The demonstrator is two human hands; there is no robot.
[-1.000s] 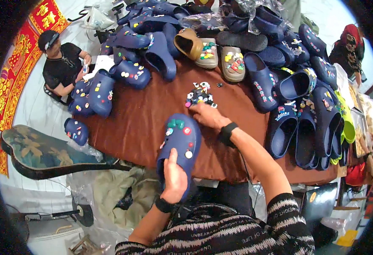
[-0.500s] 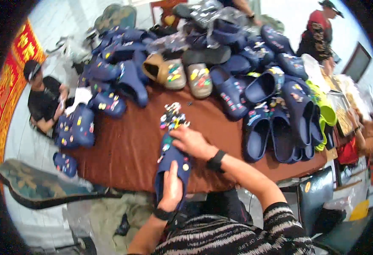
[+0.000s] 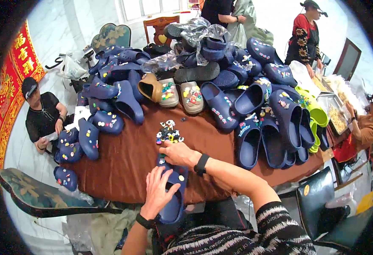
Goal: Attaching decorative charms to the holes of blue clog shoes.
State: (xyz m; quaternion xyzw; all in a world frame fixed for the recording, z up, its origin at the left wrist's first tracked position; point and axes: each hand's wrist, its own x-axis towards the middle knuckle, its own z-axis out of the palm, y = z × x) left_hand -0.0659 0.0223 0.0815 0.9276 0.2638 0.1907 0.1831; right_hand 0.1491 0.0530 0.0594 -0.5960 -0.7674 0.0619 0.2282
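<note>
"One navy clog [image 3: 176, 202] at six o'clock, by the counter [image 3: 122, 165]. Held?"
"Left hand [image 3: 156, 191] spread over it; right hand [image 3: 180, 154] curled at its toe, can't tell if gripping."
"Containers?"
"Beyond charms [image 3: 169, 131] at its twelve, a metal tray [image 3: 325, 105] at three o'clock holds pale pieces [image 3: 336, 114]."

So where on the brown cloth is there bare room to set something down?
Left of the charm pile, brown cloth lies bare as far as the navy clogs; a second patch runs right, to the row of clogs. Crowded: the far side, heaped with shoes.
</note>
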